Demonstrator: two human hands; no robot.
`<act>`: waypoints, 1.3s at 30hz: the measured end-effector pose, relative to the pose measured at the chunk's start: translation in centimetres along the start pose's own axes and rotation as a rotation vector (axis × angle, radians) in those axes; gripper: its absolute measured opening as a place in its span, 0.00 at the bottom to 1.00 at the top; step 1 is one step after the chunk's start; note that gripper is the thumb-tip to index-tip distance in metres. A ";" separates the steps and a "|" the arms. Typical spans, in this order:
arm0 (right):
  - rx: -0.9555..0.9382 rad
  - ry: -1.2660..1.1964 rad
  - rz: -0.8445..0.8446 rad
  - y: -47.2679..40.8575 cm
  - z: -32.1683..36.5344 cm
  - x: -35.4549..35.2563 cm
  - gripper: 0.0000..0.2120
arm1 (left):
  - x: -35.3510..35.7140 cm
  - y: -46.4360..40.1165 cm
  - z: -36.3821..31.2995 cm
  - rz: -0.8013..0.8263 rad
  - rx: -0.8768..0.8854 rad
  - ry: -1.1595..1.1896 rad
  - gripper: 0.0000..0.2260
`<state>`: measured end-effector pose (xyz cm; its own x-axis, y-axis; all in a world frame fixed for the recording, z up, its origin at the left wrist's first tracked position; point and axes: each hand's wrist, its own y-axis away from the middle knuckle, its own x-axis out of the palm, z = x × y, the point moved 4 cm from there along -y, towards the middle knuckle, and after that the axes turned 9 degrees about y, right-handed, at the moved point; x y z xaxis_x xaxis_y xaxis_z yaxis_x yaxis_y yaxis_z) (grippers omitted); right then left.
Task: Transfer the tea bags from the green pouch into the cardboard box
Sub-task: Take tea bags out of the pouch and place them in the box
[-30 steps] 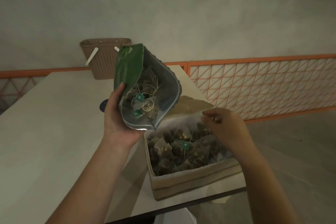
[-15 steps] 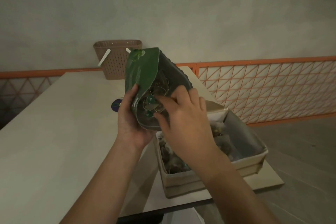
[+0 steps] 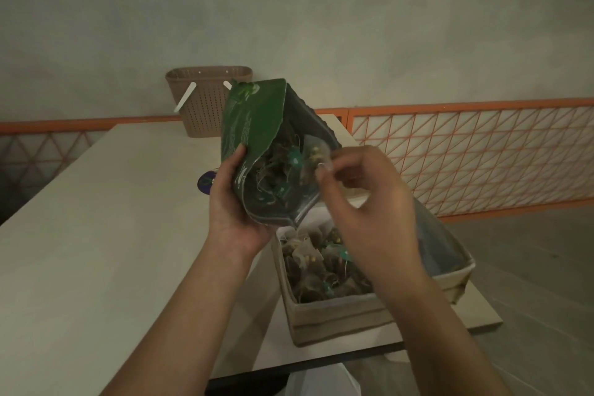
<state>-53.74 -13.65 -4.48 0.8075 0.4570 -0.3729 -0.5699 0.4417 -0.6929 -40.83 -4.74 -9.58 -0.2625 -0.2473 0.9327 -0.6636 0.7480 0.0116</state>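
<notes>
My left hand (image 3: 232,202) grips the green pouch (image 3: 254,125) from its left side and holds it tilted, its open mouth facing me. Several tea bags with green tags lie inside the pouch. My right hand (image 3: 360,199) pinches one tea bag (image 3: 313,154) at the pouch's mouth, just above the cardboard box (image 3: 337,315). The box stands on the table's front right corner and holds several tea bags (image 3: 318,264). My right forearm hides part of the box's inside.
A brown perforated basket (image 3: 205,103) stands at the far end of the pale table (image 3: 96,235). A small dark round object (image 3: 205,183) peeks out behind my left hand. An orange lattice railing (image 3: 466,154) runs along the right. The table edge is near the box.
My right hand went from the box up into the pouch's mouth and now draws back a little to the right with one tea bag pinched. The pouch stays held.
</notes>
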 end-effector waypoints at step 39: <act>0.246 0.230 0.316 2.0 -6.2 -1.0 0.05 | -0.3 -0.5 -0.3 0.009 0.019 0.071 0.25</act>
<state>-54.75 -18.04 -9.34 0.5851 0.4278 -0.6889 -0.7904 0.4908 -0.3666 -40.22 -4.87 -9.77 -0.2185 -0.1954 0.9561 -0.6747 0.7381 -0.0034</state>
